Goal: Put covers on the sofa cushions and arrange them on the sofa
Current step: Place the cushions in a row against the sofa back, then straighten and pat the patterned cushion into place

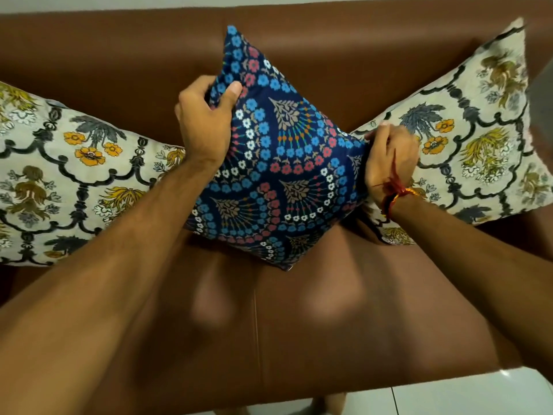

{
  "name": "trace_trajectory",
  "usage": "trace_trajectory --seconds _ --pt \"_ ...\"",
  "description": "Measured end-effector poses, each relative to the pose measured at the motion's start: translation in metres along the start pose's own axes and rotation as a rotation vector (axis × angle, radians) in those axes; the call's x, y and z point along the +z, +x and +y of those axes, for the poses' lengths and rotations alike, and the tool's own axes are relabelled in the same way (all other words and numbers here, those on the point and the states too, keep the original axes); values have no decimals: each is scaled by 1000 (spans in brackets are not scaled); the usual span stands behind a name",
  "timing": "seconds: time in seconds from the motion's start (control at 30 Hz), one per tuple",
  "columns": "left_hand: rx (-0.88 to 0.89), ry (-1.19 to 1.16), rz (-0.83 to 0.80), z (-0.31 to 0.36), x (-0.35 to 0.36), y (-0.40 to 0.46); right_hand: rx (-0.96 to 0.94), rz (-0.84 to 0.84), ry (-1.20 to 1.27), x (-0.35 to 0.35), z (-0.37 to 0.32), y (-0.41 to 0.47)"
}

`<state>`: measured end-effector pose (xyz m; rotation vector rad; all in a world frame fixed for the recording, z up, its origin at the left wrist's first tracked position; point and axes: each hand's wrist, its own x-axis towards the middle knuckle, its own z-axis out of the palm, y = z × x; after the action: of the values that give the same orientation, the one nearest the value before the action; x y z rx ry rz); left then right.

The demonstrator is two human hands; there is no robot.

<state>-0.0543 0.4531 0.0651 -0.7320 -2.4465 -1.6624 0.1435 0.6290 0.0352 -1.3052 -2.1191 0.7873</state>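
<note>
A dark blue cushion (278, 163) with blue, pink and white flowers stands on one corner in the middle of the brown sofa (299, 310), leaning against the backrest. My left hand (206, 121) grips its upper left edge, thumb on the front. My right hand (389, 160), with a red thread at the wrist, holds its right corner. A cream floral cushion (68, 175) lies at the left of the seat. Another cream floral cushion (466, 139) leans at the right, its corner behind my right hand.
The sofa backrest (329, 40) runs across the top of the view. A seam (256, 324) divides the seat in two. White floor tiles (449, 396) show below the sofa's front edge at the lower right.
</note>
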Motion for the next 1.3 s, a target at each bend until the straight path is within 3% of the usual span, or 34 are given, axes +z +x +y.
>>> trace_trajectory --seconds 0.1,0.23,0.37,0.5,0.83,0.93,1.1,1.3 --pt "-2 23 41 -7 -3 -6 -190 59 -75 15 -7 -3" --pt "129 245 185 -17 -6 -36 -641 -3 -75 42 -22 -21" --pt "360 585 -50 -41 7 -79 -912 -132 -270 69 -24 -49" --pt "411 811 -205 -83 12 -94 -888 -125 -456 76 -5 -47" --pt "174 787 -136 -121 -35 -67 -539 -123 -424 52 7 -25" --pt "202 769 -117 -114 -57 -59 -650 -122 -397 60 -27 -39" --pt "246 807 -3 -116 -132 -36 -936 -218 -216 125 -141 -99" --pt "137 933 80 -156 -221 -13 -1069 -330 -102 218 -240 -174"
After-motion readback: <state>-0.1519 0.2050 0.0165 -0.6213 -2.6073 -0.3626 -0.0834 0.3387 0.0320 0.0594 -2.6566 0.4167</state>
